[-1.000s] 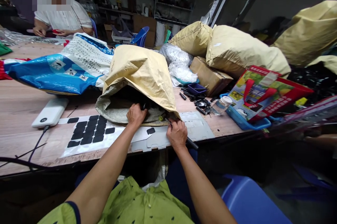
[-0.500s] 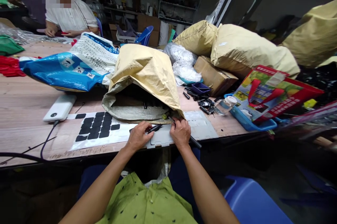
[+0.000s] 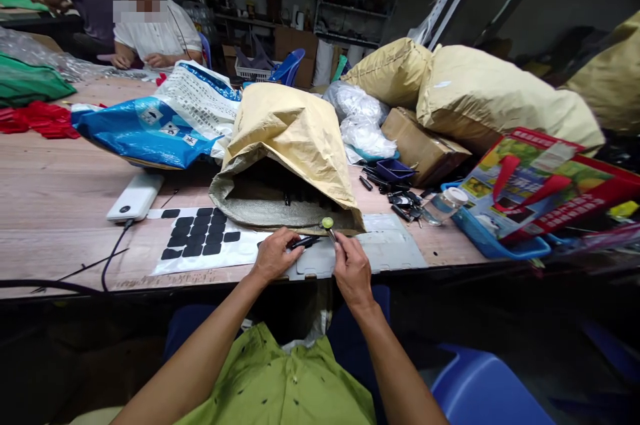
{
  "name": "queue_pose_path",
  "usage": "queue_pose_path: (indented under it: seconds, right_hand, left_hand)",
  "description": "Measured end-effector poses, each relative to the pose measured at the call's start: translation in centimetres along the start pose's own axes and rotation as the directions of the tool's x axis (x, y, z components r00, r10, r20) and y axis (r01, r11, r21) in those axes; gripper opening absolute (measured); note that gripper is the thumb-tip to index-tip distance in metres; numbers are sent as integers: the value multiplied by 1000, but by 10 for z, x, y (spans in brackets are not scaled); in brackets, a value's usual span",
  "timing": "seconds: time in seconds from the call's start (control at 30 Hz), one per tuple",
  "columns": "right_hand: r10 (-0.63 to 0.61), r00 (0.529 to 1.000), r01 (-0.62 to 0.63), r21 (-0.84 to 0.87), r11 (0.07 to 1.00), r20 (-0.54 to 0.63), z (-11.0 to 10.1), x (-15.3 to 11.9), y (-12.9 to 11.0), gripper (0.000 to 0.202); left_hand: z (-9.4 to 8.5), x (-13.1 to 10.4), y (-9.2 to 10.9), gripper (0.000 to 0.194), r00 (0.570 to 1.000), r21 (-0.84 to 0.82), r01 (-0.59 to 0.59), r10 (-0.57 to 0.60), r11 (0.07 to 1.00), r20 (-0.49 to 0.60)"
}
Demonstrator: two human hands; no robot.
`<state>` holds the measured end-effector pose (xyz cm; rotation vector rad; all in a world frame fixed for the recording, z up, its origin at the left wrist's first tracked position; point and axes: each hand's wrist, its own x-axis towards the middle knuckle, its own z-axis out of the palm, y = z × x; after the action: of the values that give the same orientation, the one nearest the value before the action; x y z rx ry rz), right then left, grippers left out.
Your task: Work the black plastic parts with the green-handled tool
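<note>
Piece [image 3: 307, 241], black, slim: between left hand [image 3: 274, 256] and right hand [image 3: 353, 270], long axis sideways, left is nearer | left: fingers closed on it | right: pinching green-headed stick [image 3: 327, 222] | sack [image 3: 295, 122]: just beyond both

dim background, brighter table, stretched edges
</note>
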<state>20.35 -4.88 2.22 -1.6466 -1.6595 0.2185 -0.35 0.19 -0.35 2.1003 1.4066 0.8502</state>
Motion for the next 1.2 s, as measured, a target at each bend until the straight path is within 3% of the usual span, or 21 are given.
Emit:
queue_pose_path:
  seconds: [0.17,0.37,0.57,0.73,0.9,1.07,1.2]
  right_hand:
    - [-46,998,44,46,998,46,-4,-13,-19,37]
    - [-27,992,31,-28,999,124,-5,-18,-22,38]
    - [-84,992,84,4,996,90,-5,-20,-32,38]
    - [-82,982,91,-43,995,173,-1,-22,-35,36]
    - [-46,992,50,-27,998,120,-2,-3,-22,36]
    - [8,999,2,-258,966,40,5,25,9,32]
    - [38,999,-36,-395,918,-2,17,33,28,30]
  left_hand:
    - [0,-1,0,15,1000,-10,-8,8,1000,-7]
    - [0,-1,-1,14,1000,-5,-12,12,1000,-7]
    - [0,-1,-1,16,1000,6,6,-6,1000,2]
    - [0,-1,0,16,1000,8,3,-3,1000,-17]
    - [-1,0,2,17,1000,3,14,-14,1000,-18]
    - [-3,0,4,21,999,10,22,-22,1000,-28]
    - [-3,0,4,21,999,13,21,-21,1000,-28]
